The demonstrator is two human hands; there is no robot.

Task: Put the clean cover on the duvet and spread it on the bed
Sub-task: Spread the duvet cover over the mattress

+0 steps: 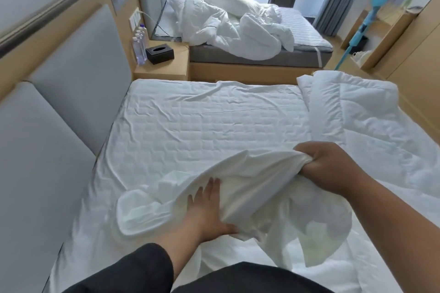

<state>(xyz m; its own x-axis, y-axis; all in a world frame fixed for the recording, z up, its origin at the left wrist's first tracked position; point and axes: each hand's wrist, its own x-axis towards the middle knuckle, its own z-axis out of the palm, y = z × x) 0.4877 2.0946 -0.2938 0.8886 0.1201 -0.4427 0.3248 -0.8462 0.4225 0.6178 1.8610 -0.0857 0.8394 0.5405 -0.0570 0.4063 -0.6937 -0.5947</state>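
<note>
I count two beds from here. The near bed (pixel 190 121) carries a smooth white quilted sheet, and on it lie the two task things: one duvet (pixel 352 112), bundled and folded at the right side of the mattress, and one clean cover (pixel 250 183), a thin white cloth bunched near the front edge, close to me.

Both hands are on that cover. My right hand (pixel 333 169) grips a gathered fold of it, the fingers (pixel 316 162) curled tight round the cloth and lifting it off the sheet. My left hand (pixel 207 211) reaches in below the raised fold with its fingers (pixel 212 188) straight and close together, palm down on the fabric; the thumb lies out to the right against the cloth. A dark sleeve (pixel 133 269) covers the left forearm; the right forearm is bare.

The far bed (pixel 262 59) holds one rumpled heap of white bedding (pixel 238 28) with one pillow on top. Between the two beds stands one bedside cabinet (pixel 164 66), bearing one black tissue box (pixel 160 52) and a cluster of water bottles (pixel 140 47); I make out about four, though they overlap. One turquoise fan (pixel 371 14) stands at the right wall.
</note>
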